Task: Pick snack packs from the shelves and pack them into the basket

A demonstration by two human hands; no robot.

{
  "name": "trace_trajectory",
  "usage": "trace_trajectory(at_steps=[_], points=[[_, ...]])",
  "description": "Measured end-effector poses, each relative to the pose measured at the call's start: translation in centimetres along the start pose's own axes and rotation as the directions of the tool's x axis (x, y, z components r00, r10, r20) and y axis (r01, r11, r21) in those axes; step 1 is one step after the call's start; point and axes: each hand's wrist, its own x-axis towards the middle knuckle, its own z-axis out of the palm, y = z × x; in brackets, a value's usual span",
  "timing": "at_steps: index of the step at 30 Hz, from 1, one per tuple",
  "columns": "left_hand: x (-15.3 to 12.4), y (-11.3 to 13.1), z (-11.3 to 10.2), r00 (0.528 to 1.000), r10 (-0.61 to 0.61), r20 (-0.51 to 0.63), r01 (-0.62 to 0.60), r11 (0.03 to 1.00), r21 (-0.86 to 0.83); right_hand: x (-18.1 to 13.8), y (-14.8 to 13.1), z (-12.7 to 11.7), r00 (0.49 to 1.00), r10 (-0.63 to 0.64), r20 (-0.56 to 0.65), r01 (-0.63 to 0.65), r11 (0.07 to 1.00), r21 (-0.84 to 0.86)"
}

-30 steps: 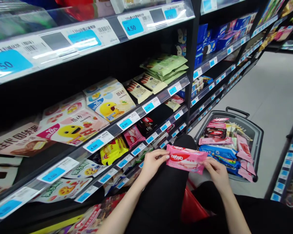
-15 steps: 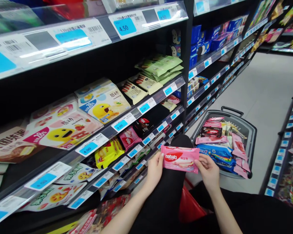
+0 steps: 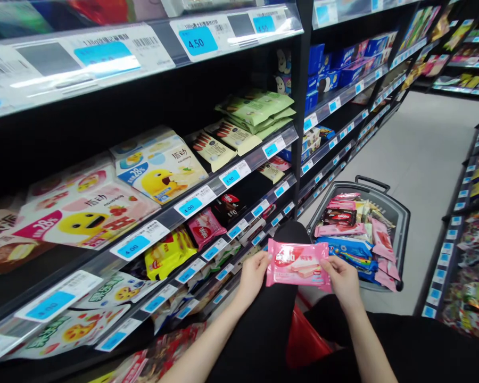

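Note:
Between both hands is a pink packet of wafers [image 3: 298,264] with a red nabati label, its printed face tilted up toward me. My left hand [image 3: 254,274] pinches its left end, and my right hand [image 3: 342,279] pinches the right end. Below the packet are my black-clad knees [image 3: 275,314]. Beyond my right hand, a grey shopping basket [image 3: 404,234] stands on the floor. It holds pink packets [image 3: 382,238], a dark nabati packet [image 3: 339,216] and blue packets [image 3: 345,249], heaped together.
Along the left run shelves with price tags [image 3: 139,239], carrying snack boxes [image 3: 159,165], green packets [image 3: 259,109], a yellow packet [image 3: 171,250] and another pink packet [image 3: 205,227]. The aisle floor [image 3: 419,143] stretches ahead. Another shelf [image 3: 449,250] borders the right side. Something red [image 3: 305,338] shows between my legs.
The packet has been tilted so more of its front, with the wafer picture, shows. Both hands still grip its ends. The view has shifted slightly, moving the shelves and basket a little left.

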Motion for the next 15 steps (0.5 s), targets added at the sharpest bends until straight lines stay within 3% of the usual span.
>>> trace_trajectory(at_steps=[3,6,8,11,15], points=[[0.1,0.0,-0.2,0.992,-0.041,0.118,0.047,0.998,-0.052,1.7,1.0,-3.7,0.979,0.010,-0.204,-0.033,0.993,-0.110],[0.5,-0.3,-1.8,0.997,0.037,0.065,-0.050,0.976,0.214,5.0,2.0,-8.6,0.900,-0.032,-0.435,-0.112,0.947,-0.302],[0.9,-1.0,-3.4,0.994,0.079,0.075,-0.103,0.898,0.428,8.3,2.3,-11.7,0.840,-0.048,-0.540,-0.210,0.889,-0.407],[1.9,-2.9,-6.2,0.992,0.108,0.059,-0.121,0.769,0.628,14.8,2.2,-15.0,0.803,-0.093,-0.589,-0.336,0.745,-0.576],[3.6,-5.2,-9.7,0.974,0.188,-0.122,-0.021,0.618,0.786,23.4,2.3,-16.1,0.843,-0.155,-0.515,-0.311,0.641,-0.702]])
